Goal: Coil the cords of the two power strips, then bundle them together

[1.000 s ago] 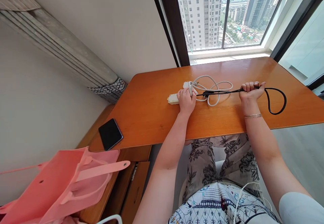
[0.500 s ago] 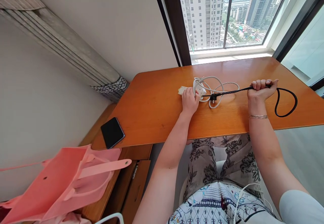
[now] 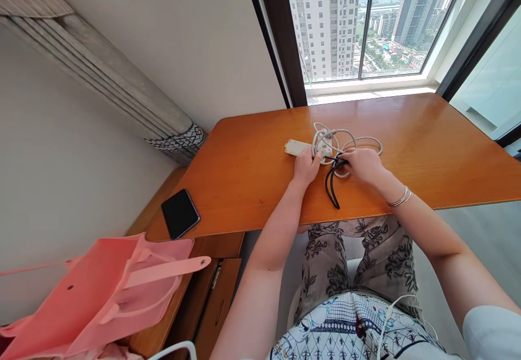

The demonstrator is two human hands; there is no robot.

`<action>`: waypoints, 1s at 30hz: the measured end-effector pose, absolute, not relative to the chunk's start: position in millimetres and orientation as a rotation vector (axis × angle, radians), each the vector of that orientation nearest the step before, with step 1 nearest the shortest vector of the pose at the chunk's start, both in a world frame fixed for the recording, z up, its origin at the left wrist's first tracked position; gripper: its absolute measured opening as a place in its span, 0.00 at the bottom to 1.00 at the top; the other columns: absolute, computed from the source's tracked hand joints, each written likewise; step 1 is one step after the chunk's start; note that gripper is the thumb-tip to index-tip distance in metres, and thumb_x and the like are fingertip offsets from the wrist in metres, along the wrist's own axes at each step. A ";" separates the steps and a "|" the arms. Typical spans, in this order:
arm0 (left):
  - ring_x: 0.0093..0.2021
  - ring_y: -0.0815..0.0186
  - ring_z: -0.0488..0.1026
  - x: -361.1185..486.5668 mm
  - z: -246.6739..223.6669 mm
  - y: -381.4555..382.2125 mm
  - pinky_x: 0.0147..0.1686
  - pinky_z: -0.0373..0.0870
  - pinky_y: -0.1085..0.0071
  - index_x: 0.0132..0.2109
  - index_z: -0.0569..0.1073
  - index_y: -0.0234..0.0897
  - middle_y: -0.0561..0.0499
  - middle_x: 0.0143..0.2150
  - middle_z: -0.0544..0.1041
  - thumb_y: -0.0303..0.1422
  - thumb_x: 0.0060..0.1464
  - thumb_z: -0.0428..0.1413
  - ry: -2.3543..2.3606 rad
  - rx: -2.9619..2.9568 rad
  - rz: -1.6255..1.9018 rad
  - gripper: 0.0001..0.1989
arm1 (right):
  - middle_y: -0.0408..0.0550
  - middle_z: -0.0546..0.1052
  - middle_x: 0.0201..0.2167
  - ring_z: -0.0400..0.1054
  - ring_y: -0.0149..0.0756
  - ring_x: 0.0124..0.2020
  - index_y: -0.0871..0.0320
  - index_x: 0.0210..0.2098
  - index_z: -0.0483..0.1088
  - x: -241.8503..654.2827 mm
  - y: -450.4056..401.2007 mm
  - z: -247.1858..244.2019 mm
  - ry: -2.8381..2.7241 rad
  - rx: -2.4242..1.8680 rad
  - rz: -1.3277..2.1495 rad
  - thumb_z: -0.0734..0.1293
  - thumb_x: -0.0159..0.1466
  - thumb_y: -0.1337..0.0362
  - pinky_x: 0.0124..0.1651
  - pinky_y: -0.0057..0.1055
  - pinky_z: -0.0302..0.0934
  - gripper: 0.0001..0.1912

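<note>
Black cable [image 3: 331, 186] hangs folded over the wooden desk [image 3: 244, 181], between both hands. The left hand [image 3: 306, 166] curls closed around the near edge of the white cord [image 3: 350, 132], beside a socket block [image 3: 325, 144]; the right hand [image 3: 360, 163] pinches the cable.

Place: home, a room that we see high above a city
Window [image 3: 362, 34]: tower blocks outside, far below them a street
Curtain [image 3: 106, 77]: pleated, grey-beige, gathered by a patterned band
Surface [image 3: 244, 181]: orange-brown wood, our patterned trousers [image 3: 337, 257] beneath
Bag [image 3: 101, 289]: pink, beside drawers
</note>
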State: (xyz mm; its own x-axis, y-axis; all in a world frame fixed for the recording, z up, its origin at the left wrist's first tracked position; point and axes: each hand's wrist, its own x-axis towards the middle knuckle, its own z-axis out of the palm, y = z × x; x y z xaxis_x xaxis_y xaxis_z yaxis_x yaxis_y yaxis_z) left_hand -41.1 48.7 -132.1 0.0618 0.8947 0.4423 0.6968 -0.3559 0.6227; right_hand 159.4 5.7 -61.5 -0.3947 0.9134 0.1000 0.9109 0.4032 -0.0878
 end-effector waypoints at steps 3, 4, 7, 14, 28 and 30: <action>0.41 0.56 0.74 -41.7 -131.7 48.8 0.45 0.70 0.61 0.35 0.69 0.40 0.44 0.36 0.77 0.34 0.63 0.49 1.599 2.085 1.187 0.08 | 0.62 0.80 0.49 0.79 0.49 0.45 0.59 0.53 0.77 140.3 5.6 -66.2 -2.629 -1.770 -0.099 0.60 0.70 0.65 0.38 0.34 0.65 0.18; 0.41 0.57 0.74 -41.5 -131.7 48.8 0.45 0.70 0.61 0.35 0.69 0.40 0.45 0.36 0.77 0.35 0.63 0.49 1.594 2.079 1.196 0.09 | 0.63 0.79 0.49 0.79 0.49 0.45 0.60 0.53 0.76 137.0 7.4 -67.5 -2.635 -1.797 -0.132 0.58 0.71 0.67 0.37 0.34 0.64 0.18; 0.40 0.57 0.74 -40.6 -131.5 49.2 0.44 0.69 0.62 0.34 0.68 0.40 0.45 0.34 0.76 0.37 0.65 0.49 1.562 2.066 1.236 0.11 | 0.65 0.78 0.48 0.78 0.47 0.47 0.62 0.52 0.75 134.3 16.8 -69.6 -2.636 -1.804 -0.219 0.55 0.71 0.71 0.38 0.32 0.63 0.20; 0.40 0.57 0.74 -40.7 -128.2 48.5 0.43 0.67 0.64 0.33 0.70 0.41 0.46 0.35 0.77 0.40 0.66 0.51 1.614 2.016 1.314 0.14 | 0.63 0.78 0.49 0.76 0.47 0.45 0.63 0.55 0.70 149.4 37.0 -67.5 -2.404 -1.792 -0.240 0.57 0.70 0.65 0.35 0.32 0.55 0.18; 0.22 0.63 0.74 -54.3 -135.0 72.3 0.29 0.64 0.71 0.28 0.66 0.40 0.56 0.20 0.69 0.35 0.65 0.54 1.615 1.115 1.473 0.15 | 0.43 0.72 0.27 0.64 0.33 0.29 0.53 0.31 0.69 203.3 12.6 -55.8 -1.658 -0.967 0.185 0.67 0.64 0.52 0.36 0.31 0.59 0.12; 0.21 0.65 0.74 -56.2 -136.6 75.4 0.27 0.63 0.71 0.28 0.65 0.40 0.56 0.21 0.69 0.36 0.66 0.54 1.581 1.049 1.482 0.16 | 0.39 0.65 0.24 0.59 0.30 0.25 0.52 0.30 0.66 210.2 17.7 -50.9 -1.253 -0.860 0.345 0.67 0.64 0.50 0.31 0.28 0.57 0.14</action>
